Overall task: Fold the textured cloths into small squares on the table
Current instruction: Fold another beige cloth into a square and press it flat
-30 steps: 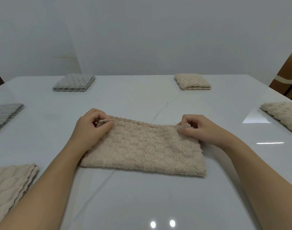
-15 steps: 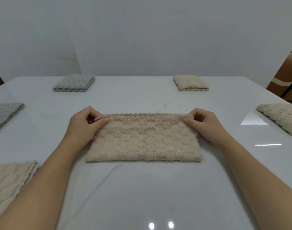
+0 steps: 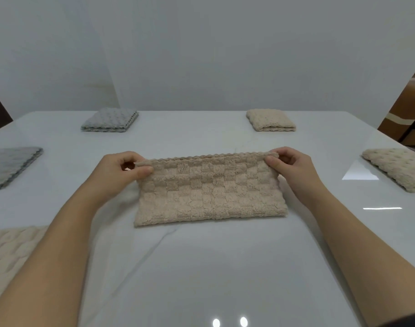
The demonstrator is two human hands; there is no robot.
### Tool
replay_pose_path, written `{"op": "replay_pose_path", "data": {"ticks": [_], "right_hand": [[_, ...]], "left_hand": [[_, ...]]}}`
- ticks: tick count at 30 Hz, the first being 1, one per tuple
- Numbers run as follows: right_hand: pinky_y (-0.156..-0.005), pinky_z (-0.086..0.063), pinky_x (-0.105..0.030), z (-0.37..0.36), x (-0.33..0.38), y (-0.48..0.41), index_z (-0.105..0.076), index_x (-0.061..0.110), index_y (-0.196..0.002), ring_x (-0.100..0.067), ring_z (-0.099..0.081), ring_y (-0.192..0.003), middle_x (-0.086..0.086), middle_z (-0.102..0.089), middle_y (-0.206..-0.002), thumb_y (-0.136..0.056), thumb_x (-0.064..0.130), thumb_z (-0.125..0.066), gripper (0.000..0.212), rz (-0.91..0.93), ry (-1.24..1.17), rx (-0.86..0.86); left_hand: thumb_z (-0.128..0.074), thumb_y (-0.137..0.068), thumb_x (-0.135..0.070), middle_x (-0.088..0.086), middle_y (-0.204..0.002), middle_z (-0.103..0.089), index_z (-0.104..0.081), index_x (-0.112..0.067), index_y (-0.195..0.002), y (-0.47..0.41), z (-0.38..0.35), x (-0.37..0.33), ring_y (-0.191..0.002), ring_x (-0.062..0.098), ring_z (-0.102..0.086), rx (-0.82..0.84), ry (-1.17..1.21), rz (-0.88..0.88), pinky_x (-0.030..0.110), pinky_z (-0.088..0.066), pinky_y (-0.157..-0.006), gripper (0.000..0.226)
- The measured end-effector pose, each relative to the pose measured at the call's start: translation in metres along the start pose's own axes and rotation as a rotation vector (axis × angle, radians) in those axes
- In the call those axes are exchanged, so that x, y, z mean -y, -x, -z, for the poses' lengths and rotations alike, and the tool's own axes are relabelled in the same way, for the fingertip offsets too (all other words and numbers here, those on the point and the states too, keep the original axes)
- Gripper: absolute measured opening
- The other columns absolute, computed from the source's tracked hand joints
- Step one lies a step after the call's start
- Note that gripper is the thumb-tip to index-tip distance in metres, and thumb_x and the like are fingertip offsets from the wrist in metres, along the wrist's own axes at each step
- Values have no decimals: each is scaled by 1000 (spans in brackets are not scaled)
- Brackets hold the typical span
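A beige textured cloth [image 3: 209, 192], folded into a long rectangle, lies in the middle of the white table [image 3: 201, 267]. My left hand [image 3: 121, 171] pinches its far left corner between thumb and curled fingers. My right hand [image 3: 294, 166] pinches the far right corner the same way. The far edge is pulled taut between both hands and sits slightly raised; the near folded edge rests on the table.
A folded grey cloth [image 3: 111, 120] lies far left and a folded beige cloth [image 3: 270, 120] far right. Another grey cloth [image 3: 10, 166] is at the left edge, a beige one [image 3: 397, 167] at the right, a third beige one [image 3: 10, 251] near left. A white wall stands behind.
Both hands have carried the cloth's far edge away from me and stretched it straight. The cloth, slanted a second ago, now lies square to me.
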State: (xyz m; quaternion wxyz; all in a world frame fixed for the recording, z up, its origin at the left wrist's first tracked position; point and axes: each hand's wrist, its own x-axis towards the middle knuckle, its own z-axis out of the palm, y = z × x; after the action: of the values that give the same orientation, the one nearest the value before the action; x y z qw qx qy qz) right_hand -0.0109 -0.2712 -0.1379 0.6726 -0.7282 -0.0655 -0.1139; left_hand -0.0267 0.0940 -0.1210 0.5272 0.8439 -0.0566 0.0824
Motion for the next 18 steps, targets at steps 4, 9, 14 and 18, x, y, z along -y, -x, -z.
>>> {"op": "replay_pose_path", "data": {"ticks": [4,9,14,18], "right_hand": [[-56,-48,-19,2,19,6,-63,11,-89,-12,-57,-65,1,-62,-75,-94,10,-59,7,-20,-141,12],[-72,-48,-33,2,39,24,-65,19,-88,-15,-58,-74,0,-62,-81,-94,6,-58,16,35,-243,-25],[-71,-54,-28,5,55,42,-67,15,-102,-15,-64,-78,-4,-63,-84,-90,6,-63,15,19,-331,-77],[-64,-57,-30,4,68,55,-65,10,-96,-17,-68,-73,-4,-70,-83,-86,13,-65,10,-121,-415,-24]], "left_hand": [[-56,-92,-2,-3,-75,-67,-71,-20,-74,15,3,-12,-72,11,-61,-4,283,5,23,-54,-72,30],[-49,-97,-10,-4,-74,-65,-58,-12,-83,34,-3,-37,-67,11,-59,-73,463,-29,22,-52,-62,17],[-52,-98,-18,-3,-73,-61,-57,-15,-80,48,-8,-56,-68,11,-55,-227,405,-52,31,-47,-69,19],[-53,-98,-23,-5,-68,-55,-56,-20,-80,57,-14,-63,-56,4,-50,-358,319,-96,21,-41,-52,18]]}}
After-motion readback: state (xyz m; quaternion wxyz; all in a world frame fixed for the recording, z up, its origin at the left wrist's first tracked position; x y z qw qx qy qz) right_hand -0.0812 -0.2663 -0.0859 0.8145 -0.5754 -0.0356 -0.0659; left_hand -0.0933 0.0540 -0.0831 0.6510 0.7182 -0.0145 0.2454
